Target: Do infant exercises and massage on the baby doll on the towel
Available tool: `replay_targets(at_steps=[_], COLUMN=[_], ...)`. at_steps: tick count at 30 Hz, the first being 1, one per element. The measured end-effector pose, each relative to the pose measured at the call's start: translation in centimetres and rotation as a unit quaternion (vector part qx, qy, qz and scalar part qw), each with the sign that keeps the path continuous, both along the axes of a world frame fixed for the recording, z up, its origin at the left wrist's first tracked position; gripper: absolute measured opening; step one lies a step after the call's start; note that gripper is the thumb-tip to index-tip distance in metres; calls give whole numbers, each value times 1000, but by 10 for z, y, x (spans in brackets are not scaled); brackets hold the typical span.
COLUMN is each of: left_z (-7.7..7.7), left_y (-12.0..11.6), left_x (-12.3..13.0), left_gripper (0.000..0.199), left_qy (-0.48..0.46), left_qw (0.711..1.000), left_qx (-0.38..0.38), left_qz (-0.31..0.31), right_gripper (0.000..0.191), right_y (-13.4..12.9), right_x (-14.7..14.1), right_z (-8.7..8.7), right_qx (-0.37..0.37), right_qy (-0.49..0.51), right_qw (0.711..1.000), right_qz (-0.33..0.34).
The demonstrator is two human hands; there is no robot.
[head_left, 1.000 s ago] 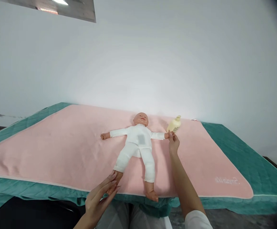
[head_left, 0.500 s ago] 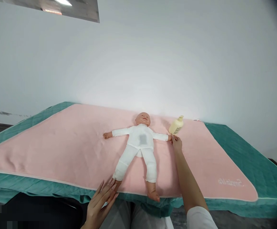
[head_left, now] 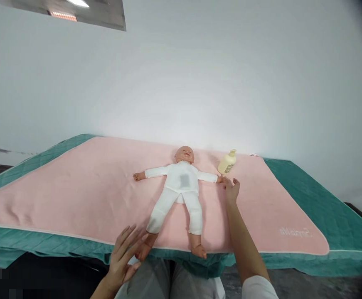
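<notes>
A baby doll (head_left: 181,182) in a white top and trousers lies on its back on a pink mat (head_left: 99,187), arms spread and feet toward me. A grey square marks its chest. My left hand (head_left: 123,255), fingers stretched out, is beside the doll's bare foot at the mat's near edge; whether it touches the foot is unclear. My right hand (head_left: 231,191) is beside the doll's hand on the right, fingers apart, with nothing visible in them. Just beyond it stands a pale yellow pump bottle (head_left: 227,162) with dark print.
The pink mat lies over a teal quilted cover (head_left: 318,203) on a bed or table against a white wall (head_left: 199,74). A black object (head_left: 56,276) is below the near edge at left. My legs (head_left: 174,280) are under the front edge.
My right hand has let go of the doll's hand, its fingers spreading apart. My left hand has drawn back leftward from the doll's foot. The view has shifted slightly.
</notes>
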State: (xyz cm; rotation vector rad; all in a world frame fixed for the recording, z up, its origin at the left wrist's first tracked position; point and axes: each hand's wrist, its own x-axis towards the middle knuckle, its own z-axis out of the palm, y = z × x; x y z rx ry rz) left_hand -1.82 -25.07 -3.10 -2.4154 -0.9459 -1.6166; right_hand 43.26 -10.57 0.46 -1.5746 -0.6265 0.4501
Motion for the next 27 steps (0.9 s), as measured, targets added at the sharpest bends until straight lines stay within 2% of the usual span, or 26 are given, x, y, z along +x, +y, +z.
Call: replay_targets(at_steps=[2, 3, 4, 5, 6, 7, 8, 9, 11, 12, 13, 15, 17, 21, 24, 27], left_z=[15, 24, 33, 41, 48, 54, 58, 61, 64, 66, 68, 73, 78, 81, 78, 74], left_y=[17, 28, 40, 52, 66, 80, 95, 109, 135, 145, 154, 167, 176, 189, 199, 212], left_x=[-3, -2, 0, 4, 8, 11, 13, 14, 12, 9, 6, 3, 4, 18, 29, 33], left_gripper=[43, 42, 41, 38, 36, 34, 30, 30, 37, 37, 39, 41, 40, 32, 24, 12], left_qy=[-40, -77, -127, -201, -295, -391, -491, -517, -536, -569, -593, -624, -636, -653, -664, -671], left_qw=[999, 993, 975, 942, 889, 815, 725, 690, 641, 576, 533, 473, 459, 472, 476, 471], left_qx=[-21, -91, -183, -270, -350, -427, -482, -505, -547, -581, -597, -613, -613, -592, -576, -572], left_qz=[-13, -5, 6, 12, 11, -7, -33, -40, -55, -75, -90, -107, -93, -36, -20, 3], right_gripper=[77, 75, 73, 71, 68, 66, 64, 63, 57, 52, 48, 46, 51, 62, 63, 53], right_y=[-17, -27, -38, -51, -64, -77, -92, -107, -138, -153, -168, -196, -217, -234, -231, -227], right_x=[-6, -10, -14, -18, -23, -28, -35, -42, -60, -71, -83, -112, -142, -184, -191, -184], right_z=[2, 3, 3, 3, 2, 0, -2, -6, -16, -22, -29, -43, -57, -78, -87, -92], right_qx=[-5, -7, -9, -11, -12, -15, -16, -16, -5, 11, 22, 21, 18, 28, 20, 10], right_qy=[-24, -40, -61, -72, -78, -90, -95, -95, -95, -97, -101, -108, -114, -147, -165, -154], right_qw=[1000, 999, 998, 997, 997, 995, 994, 993, 988, 986, 983, 978, 976, 976, 978, 983], right_qz=[-3, -1, 3, 9, 16, 30, 51, 74, 119, 138, 152, 177, 187, 156, 126, 104])
